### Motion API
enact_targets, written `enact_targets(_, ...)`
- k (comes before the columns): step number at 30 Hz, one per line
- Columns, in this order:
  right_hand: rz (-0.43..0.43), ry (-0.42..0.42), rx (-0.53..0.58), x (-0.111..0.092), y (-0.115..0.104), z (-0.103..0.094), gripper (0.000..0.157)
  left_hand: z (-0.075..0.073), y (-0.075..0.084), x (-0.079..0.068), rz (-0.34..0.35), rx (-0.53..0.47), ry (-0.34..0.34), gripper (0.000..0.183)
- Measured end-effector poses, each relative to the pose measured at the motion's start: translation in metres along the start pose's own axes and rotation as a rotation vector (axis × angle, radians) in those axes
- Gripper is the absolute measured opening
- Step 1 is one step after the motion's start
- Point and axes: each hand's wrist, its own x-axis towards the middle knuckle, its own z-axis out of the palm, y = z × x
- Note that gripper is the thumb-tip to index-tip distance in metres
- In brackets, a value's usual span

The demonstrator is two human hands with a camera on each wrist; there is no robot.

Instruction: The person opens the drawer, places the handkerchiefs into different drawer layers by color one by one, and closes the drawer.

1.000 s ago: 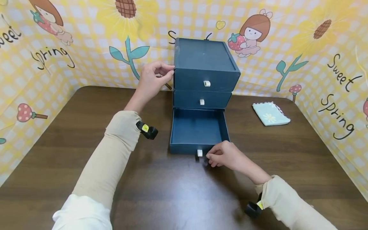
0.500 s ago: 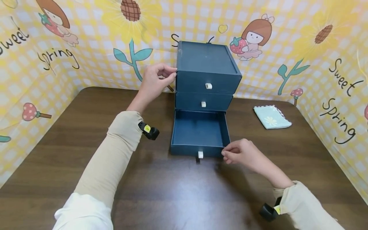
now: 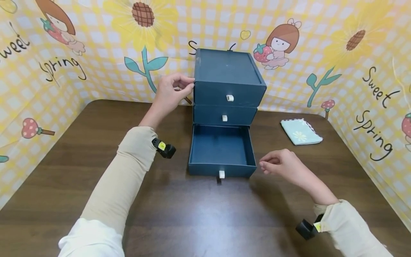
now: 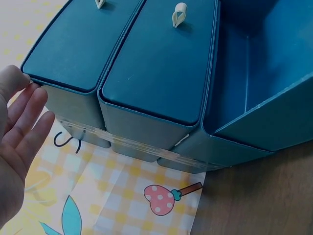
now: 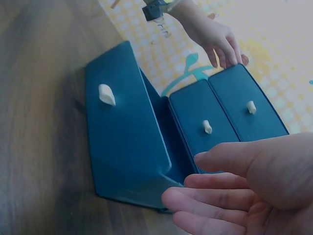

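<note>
A dark blue drawer cabinet point(image 3: 228, 67) of three drawers stands at the back of the table. Its bottom drawer point(image 3: 219, 146) is pulled out, with bare inside walls; the upper two are closed. Each front bears a small white pull tab point(image 3: 222, 174). My left hand point(image 3: 173, 91) touches the cabinet's upper left front edge with its fingertips; in the left wrist view the fingers point(image 4: 34, 110) look loosely extended. Just right of the open drawer's front corner hovers my right hand point(image 3: 285, 166), holding nothing, its fingers relaxed in the right wrist view.
A folded light blue cloth point(image 3: 301, 132) with a daisy lies on the brown wooden table point(image 3: 179, 214), right of the cabinet. Behind everything hangs a yellow checked backdrop point(image 3: 106, 46) with printed figures, close against the table's back edge.
My right hand has moved right, away from the bottom drawer's pull tab and past the drawer's corner. My left hand stays at the cabinet edge. The drawer remains pulled out.
</note>
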Motion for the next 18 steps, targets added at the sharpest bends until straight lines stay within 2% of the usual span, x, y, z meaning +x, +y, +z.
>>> enact_targets(13,0.051,-0.001,0.039,0.011,0.024,-0.017,0.026,-0.002,0.005,0.0,0.018,0.016,-0.005,0.017)
enact_targets(18,0.047,-0.019,0.019,0.015,0.037,-0.027,0.025,-0.002,0.026,-0.008,0.002,0.023,-0.021,0.016)
